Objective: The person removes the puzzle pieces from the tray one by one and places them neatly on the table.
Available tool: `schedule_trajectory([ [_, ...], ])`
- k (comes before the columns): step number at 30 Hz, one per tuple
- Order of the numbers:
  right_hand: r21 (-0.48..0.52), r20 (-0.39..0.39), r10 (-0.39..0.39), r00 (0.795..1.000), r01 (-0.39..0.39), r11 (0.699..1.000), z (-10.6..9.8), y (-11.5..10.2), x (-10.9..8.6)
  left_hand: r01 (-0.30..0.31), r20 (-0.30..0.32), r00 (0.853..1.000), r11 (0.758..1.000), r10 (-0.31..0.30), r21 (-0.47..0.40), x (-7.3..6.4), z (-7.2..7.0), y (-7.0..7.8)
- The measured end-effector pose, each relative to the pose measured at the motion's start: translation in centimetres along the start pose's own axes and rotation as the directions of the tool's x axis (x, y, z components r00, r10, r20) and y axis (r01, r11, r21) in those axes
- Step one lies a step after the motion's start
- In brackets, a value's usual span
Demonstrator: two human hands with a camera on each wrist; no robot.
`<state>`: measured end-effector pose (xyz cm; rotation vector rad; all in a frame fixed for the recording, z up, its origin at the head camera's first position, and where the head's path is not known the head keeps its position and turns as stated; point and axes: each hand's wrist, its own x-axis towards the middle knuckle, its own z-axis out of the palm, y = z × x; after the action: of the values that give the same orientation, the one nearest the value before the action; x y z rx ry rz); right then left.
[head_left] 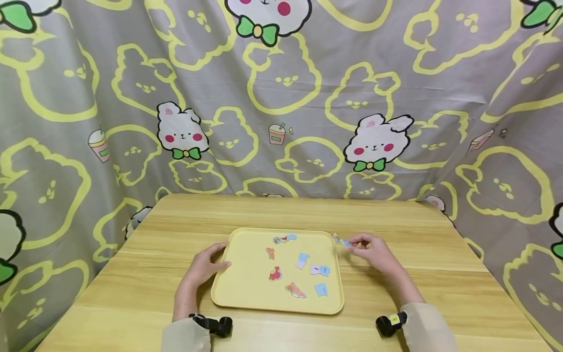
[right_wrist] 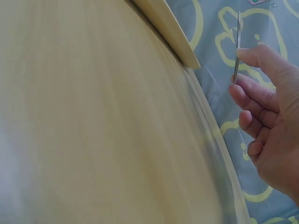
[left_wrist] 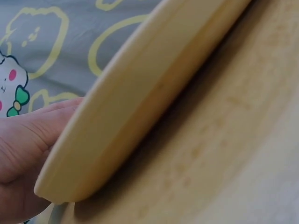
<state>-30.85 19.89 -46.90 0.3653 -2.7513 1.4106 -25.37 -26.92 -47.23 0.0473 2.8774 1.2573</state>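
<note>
Sleeves [head_left: 186,337] — left hand [head_left: 204,267] gripping tray [head_left: 242,288] — right hand [head_left: 374,251] pinching flat piece [head_left: 342,241]

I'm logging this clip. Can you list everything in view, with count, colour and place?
Table: one, wood-toned, lower half of head view
Curtain: at least one, grey with yellow outlines and cartoon figures, behind the table
Tray: one, yellow, on the table
Red piece: one, mostly red, middle of tray
Orange pieces: two, orange, nearer and farther on tray
Pink-and-blue pieces: two, possibly joined parts, right half
Blue piece: one, light blue, near right
Mixed piece: one, red and blue, far edge
Held piece: one, partly blue, by tray's far right corner
Wrist devices: two, black, one per wrist
Sleeves: two, pale beige, bottom
Left hand: one, bare, at tray's left edge
Right hand: one, bare, pinching the held piece
</note>
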Motion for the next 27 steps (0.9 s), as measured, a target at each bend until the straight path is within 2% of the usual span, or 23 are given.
schedule_trajectory([
  [27,-0.045,-0.023,0.029,0.999,-0.03,0.999,-3.2,2.1,-1.9,0.013,0.026,1.0,1.0,-0.013,0.008,-0.3,-0.1,0.2],
])
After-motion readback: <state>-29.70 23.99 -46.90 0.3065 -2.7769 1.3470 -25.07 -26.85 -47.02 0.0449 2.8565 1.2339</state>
